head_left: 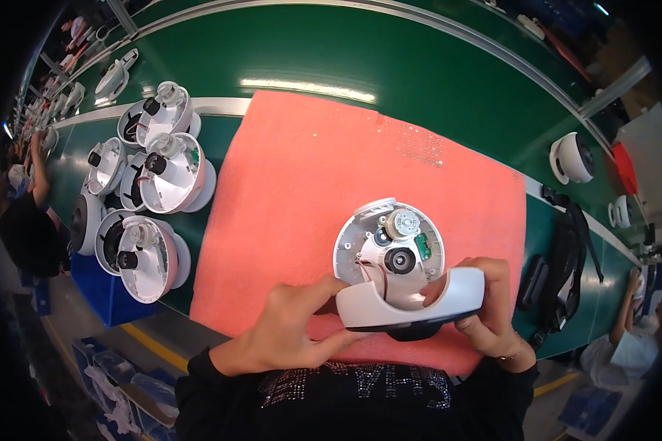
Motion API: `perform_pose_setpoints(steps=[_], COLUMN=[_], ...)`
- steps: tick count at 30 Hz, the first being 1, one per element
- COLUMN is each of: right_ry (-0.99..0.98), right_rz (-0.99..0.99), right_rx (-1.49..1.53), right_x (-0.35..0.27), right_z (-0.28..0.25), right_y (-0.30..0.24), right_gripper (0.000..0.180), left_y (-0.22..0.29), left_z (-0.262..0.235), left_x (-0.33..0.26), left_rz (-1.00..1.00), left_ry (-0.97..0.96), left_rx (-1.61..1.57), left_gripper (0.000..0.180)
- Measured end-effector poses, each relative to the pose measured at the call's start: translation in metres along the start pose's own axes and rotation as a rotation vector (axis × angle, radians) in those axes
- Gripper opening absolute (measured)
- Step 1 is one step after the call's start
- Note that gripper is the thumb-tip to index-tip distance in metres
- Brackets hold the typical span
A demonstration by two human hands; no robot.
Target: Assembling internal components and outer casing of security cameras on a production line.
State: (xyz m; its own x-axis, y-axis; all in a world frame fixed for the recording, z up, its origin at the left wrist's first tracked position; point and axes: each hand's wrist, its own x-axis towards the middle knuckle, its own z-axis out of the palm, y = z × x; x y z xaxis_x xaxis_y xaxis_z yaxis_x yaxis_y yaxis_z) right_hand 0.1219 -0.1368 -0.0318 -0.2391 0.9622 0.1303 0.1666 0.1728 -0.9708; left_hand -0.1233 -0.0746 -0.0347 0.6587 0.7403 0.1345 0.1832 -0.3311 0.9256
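An open round white security camera housing (pixel 349 252) lies on the pink mat, with a black lens (pixel 399 260), a clear round part (pixel 403 223) and a small green circuit board (pixel 423 246) inside. Just in front of it, both hands hold a white curved camera cover (pixel 456 292) with a notch and a dark front. My left hand (pixel 283 323) pinches the cover's left end between thumb and fingers. Around its right end, my right hand (pixel 490 312) is closed, its fingertips partly behind the cover. The cover hides the housing's near edge.
Several half-open white camera units (pixel 173 173) stand clustered at the left, beside a blue bin (pixel 114 294). Tiny screws (pixel 419 147) lie on the mat's far part. A black strapped bag (pixel 563 272) is at right. A conveyor (pixel 449 66) runs behind; other people work at both sides.
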Motion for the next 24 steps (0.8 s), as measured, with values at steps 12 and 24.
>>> perform_pose_setpoints(steps=[12, 24], right_ry=[-0.048, -0.053], right_rz=[-0.365, -0.018], right_rx=[-0.270, 0.108], right_x=[0.036, 0.031], right_z=[-0.003, -0.001], right_y=[-0.024, -0.040], right_gripper=[0.057, 0.035], left_y=[0.002, -0.001], left_z=[-0.002, 0.002], left_x=[-0.002, -0.005], left_rz=[0.097, 0.191], left_ry=[-0.011, 0.055], left_rx=[0.000, 0.156], left_gripper=[0.042, 0.045])
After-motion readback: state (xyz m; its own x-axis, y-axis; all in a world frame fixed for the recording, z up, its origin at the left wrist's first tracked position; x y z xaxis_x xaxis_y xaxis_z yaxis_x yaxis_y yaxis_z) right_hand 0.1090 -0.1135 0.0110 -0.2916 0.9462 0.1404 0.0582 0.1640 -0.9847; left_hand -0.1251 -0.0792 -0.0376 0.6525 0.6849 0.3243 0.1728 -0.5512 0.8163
